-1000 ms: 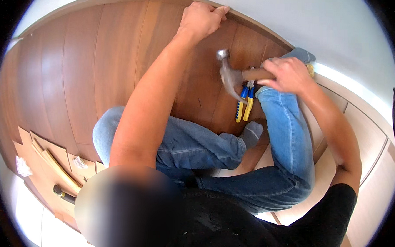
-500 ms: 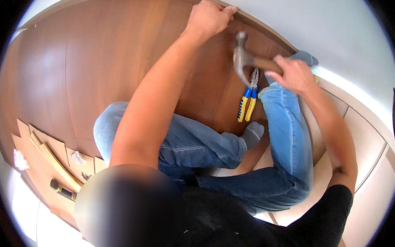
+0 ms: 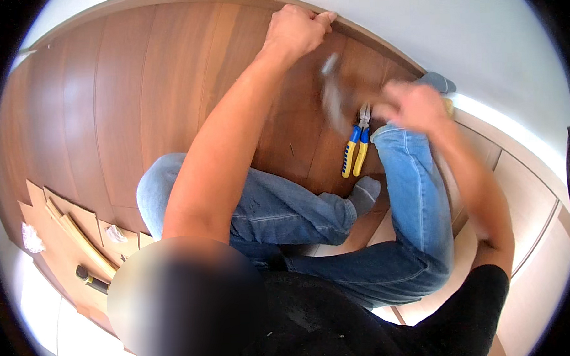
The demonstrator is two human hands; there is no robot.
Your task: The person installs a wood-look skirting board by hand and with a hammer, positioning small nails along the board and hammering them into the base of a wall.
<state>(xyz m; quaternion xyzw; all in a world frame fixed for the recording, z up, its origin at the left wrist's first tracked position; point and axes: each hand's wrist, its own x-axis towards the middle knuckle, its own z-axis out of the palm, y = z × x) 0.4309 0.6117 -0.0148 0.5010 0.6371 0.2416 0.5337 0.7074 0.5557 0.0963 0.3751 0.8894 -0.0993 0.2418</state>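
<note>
My left hand (image 3: 297, 32) is closed, its fingers pressed together against the brown baseboard (image 3: 362, 38) where it meets the white wall. Whatever those fingers pinch is too small or hidden to make out. A claw hammer (image 3: 334, 100), smeared by motion, is in my right hand (image 3: 417, 105), which grips its handle. The hammer's metal head hangs over the wooden floor, below and to the right of my left hand, apart from it. Pliers (image 3: 357, 150) with blue and yellow handles lie on the floor just below the hammer, near my foot.
A thin, dark nail-like piece (image 3: 291, 149) lies on the floor (image 3: 168, 69). At the lower left, cardboard (image 3: 65, 264) carries wooden strips (image 3: 80, 235), clear plastic bags (image 3: 115, 234) and a black-and-yellow tool (image 3: 93, 280). My bent legs (image 3: 280, 206) frame the work area; pale panels (image 3: 524, 188) are at right.
The hammer and my right hand have shifted left, the hammer head now more blurred. My left hand stays at the baseboard, moved only slightly. The pliers look unmoved.
</note>
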